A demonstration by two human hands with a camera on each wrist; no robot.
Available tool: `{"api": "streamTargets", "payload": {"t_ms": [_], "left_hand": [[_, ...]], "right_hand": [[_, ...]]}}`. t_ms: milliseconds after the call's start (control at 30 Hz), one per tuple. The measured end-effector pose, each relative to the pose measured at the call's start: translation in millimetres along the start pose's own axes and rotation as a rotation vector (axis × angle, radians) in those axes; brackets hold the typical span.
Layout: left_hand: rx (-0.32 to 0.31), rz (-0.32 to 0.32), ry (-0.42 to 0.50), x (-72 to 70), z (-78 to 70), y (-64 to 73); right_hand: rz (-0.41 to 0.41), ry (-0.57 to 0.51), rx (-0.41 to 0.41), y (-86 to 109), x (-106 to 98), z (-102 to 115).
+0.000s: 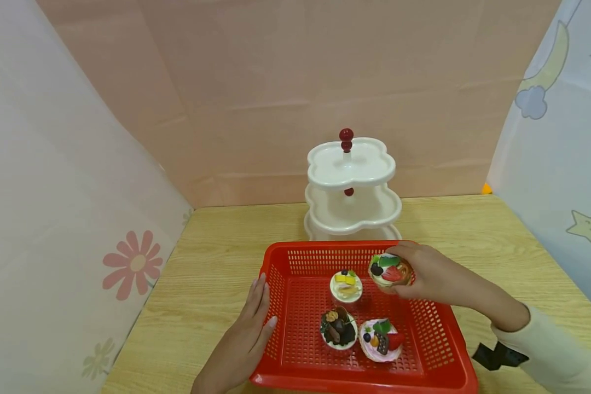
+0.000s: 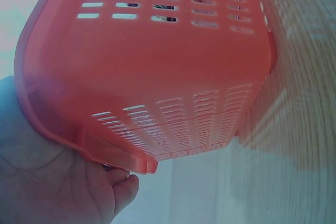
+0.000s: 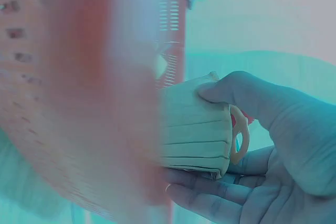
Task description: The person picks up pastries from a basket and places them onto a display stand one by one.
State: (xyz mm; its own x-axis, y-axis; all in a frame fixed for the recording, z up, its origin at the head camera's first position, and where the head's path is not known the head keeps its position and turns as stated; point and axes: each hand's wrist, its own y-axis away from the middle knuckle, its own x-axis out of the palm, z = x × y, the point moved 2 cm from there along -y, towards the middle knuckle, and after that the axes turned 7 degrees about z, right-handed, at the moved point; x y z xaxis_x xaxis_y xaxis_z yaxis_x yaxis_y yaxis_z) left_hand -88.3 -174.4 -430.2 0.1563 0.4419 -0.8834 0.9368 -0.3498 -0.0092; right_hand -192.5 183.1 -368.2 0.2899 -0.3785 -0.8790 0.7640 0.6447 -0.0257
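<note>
My right hand (image 1: 421,271) grips a cupcake (image 1: 390,271) topped with a strawberry, a dark berry and a green leaf, above the right back part of a red basket (image 1: 453,350). In the right wrist view, thumb and fingers hold the pleated side of this cupcake (image 3: 197,127). My left hand (image 1: 243,336) rests against the basket's left rim, its fingers fairly straight. Inside the basket stand a yellow-topped cupcake (image 1: 346,287), a chocolate cupcake (image 1: 340,329) and a pink-cream cupcake (image 1: 381,340).
A white three-tier stand (image 1: 352,164) with red knobs stands right behind the basket, its lowest tier partly hidden. The wooden table (image 1: 216,257) meets a plain backdrop behind and patterned sheets at both sides.
</note>
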Motion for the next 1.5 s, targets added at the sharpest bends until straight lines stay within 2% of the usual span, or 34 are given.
{"api": "streamTargets", "payload": {"t_ms": [133, 433, 633, 967, 1167, 1367, 1500], "left_hand": [[-0.004, -0.006, 0.002, -0.4, 0.1, 0.1], [0.002, 0.006, 0.015, -0.5, 0.0, -0.3], [-0.004, 0.004, 0.031, -0.1, 0.4, -0.6], [-0.02, 0.0, 0.048, -0.1, 0.8, -0.2], [-0.019, -0.008, 0.023, 0.8, 1.4, 0.4], [-0.015, -0.018, 0.019, 1.8, 0.8, 2.0], [-0.015, 0.0, 0.012, 0.9, -0.6, 2.2]], "right_hand": [[-0.022, -0.003, -0.033, -1.3, -13.2, 1.7], [-0.043, 0.052, -0.042, -5.5, -35.6, 10.3], [-0.055, 0.027, -0.089, -13.1, -52.4, 16.6], [-0.058, 0.055, -0.12, -34.1, -80.3, 26.8], [-0.103, 0.107, -0.18, -48.4, -96.0, 32.9], [-0.125, 0.158, -0.123, -59.4, -110.7, 41.4], [-0.123, 0.153, -0.096, -64.2, -117.3, 48.9]]}}
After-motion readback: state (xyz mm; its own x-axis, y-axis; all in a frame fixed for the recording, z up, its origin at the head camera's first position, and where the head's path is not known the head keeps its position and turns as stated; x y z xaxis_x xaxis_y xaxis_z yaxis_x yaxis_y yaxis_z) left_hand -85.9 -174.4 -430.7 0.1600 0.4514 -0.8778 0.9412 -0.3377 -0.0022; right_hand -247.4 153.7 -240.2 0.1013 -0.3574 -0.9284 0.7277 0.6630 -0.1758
